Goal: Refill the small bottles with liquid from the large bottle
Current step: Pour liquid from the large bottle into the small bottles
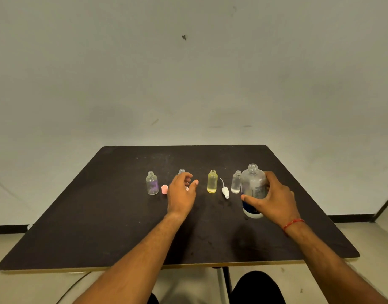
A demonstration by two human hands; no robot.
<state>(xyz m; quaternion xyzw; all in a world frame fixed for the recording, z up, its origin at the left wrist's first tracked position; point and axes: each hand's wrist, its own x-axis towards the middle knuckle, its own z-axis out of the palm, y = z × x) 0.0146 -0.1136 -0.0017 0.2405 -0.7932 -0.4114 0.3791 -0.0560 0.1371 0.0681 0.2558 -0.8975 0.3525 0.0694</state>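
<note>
While the large bottle (253, 185) stands upright and uncapped toward the table's (101, 216) right edge, the right hand (274, 198) wraps its body. Just left of it sits the clear small bottle (236, 182). Further left, the left hand (181, 194) curls loosely before the half-hidden small bottle (182, 171); contact unclear.

Showed a plain, scuffed grey-white wall (188, 73) with one small dark mark (184, 37), a black baseboard (9, 228) above a pale floor (381, 238), and a dark matte table (90, 227), light-edged.
</note>
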